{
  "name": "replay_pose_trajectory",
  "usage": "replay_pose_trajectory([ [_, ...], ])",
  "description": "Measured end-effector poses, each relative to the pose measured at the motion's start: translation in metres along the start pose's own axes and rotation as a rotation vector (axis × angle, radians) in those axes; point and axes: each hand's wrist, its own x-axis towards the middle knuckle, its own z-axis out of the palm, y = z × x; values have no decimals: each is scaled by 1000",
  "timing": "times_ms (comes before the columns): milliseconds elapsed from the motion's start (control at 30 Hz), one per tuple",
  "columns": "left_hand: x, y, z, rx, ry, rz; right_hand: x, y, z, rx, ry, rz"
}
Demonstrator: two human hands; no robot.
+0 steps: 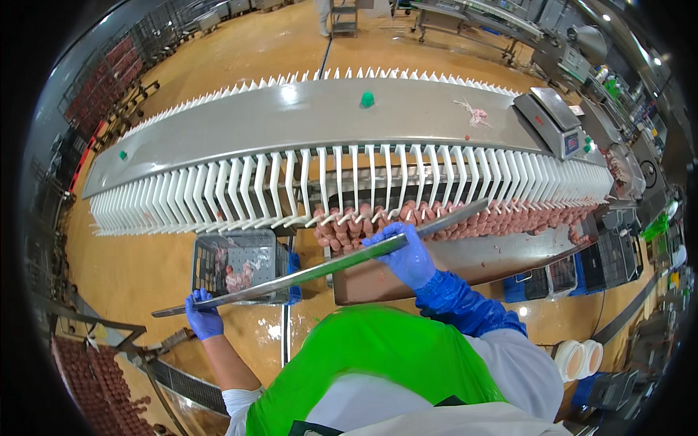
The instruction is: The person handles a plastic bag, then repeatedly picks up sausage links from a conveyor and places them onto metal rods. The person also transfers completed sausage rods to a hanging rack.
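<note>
A long, flat metal bar (313,272) slants across in front of me, its right end higher and farther away. My left hand (203,317), in a blue glove, is closed round it near its left end. Farther along, my right hand (404,256), gloved too and with a blue sleeve cover, grips it right of its middle. Just beyond the bar, strings of pink sausages (534,220) hang from white hooks (385,178) on a long steel hanging machine. The bar's right part overlaps the sausages in view; I cannot tell whether it touches them.
A grey crate (199,270) with meat scraps stands low at the left. Under the sausages runs a steel tray (465,263). A scale (554,131) sits on the machine's steel top (305,116), at the right. A rack of sausages (98,385) stands at the lower left.
</note>
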Motion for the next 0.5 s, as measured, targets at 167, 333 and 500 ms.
replay_pose_trajectory([
  [167, 46, 6, 21, 58, -56, -73, -25, 12, -36, 69, 184, 34],
  [333, 106, 33, -20, 176, -22, -84, -40, 46, -65, 97, 284, 35],
  [500, 197, 91, -78, 246, -293, -232, -29, 85, -55, 10, 499, 209],
])
